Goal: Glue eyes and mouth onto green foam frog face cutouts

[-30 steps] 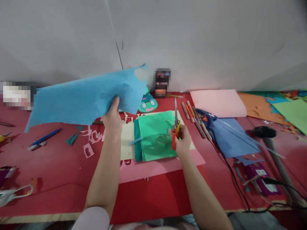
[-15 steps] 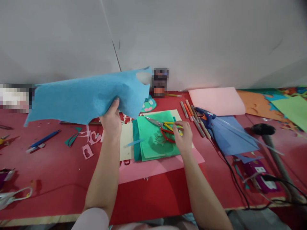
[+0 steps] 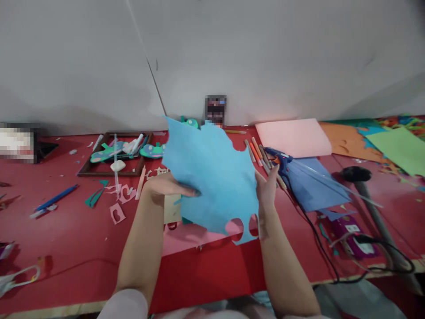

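A blue felt sheet with ragged edges and rounded cut-outs at its lower end is held up over the middle of the table. My left hand grips its left side, thumb on the front and the other fingers hidden behind. At the right edge, my right hand touches the felt; its thumb stands up, away from the sheet, and its fingers are partly hidden behind it. Beneath lie a cream sheet and a pink sheet, mostly covered. The scissors and green felt are hidden from sight.
Right of the hands are several markers, a blue glue gun with its cord, a folded pink sheet and a black-headed mallet. To the left lie a brown frame, pink scraps and a blue pen.
The blue felt sheet has come down and right, turned upright in front of me. My right hand has left the scissors and moved up to the sheet's edge. The frame is now uncovered.
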The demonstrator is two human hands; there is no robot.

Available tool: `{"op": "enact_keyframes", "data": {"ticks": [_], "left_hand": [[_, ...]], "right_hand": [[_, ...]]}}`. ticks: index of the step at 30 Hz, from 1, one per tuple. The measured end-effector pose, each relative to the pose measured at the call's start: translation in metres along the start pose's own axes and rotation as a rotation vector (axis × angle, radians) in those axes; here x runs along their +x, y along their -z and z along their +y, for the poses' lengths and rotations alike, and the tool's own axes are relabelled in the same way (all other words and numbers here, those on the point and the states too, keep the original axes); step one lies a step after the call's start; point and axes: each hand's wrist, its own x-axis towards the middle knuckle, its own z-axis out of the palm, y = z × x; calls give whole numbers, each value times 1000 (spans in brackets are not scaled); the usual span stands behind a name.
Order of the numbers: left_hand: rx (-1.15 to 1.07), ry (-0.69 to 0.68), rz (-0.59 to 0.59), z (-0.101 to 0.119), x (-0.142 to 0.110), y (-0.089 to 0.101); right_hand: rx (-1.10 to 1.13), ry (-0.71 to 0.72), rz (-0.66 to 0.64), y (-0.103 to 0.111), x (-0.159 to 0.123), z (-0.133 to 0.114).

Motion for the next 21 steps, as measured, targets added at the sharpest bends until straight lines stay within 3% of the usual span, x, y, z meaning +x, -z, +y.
{"op": "enact_keyframes", "data": {"ticks": [3, 6, 13, 21], "left_hand": [[245, 80, -44, 13, -5, 0], [267, 46, -54, 19, -3, -1], [265, -132, 317, 4, 12, 8], [163, -222, 360, 7, 15, 7]], "right_hand": [[63, -100, 34, -1, -1, 8], [104, -97, 65, -5, 2, 17], [31, 170, 192, -7, 10, 26], [-89, 141, 271, -4, 8, 24]]}}
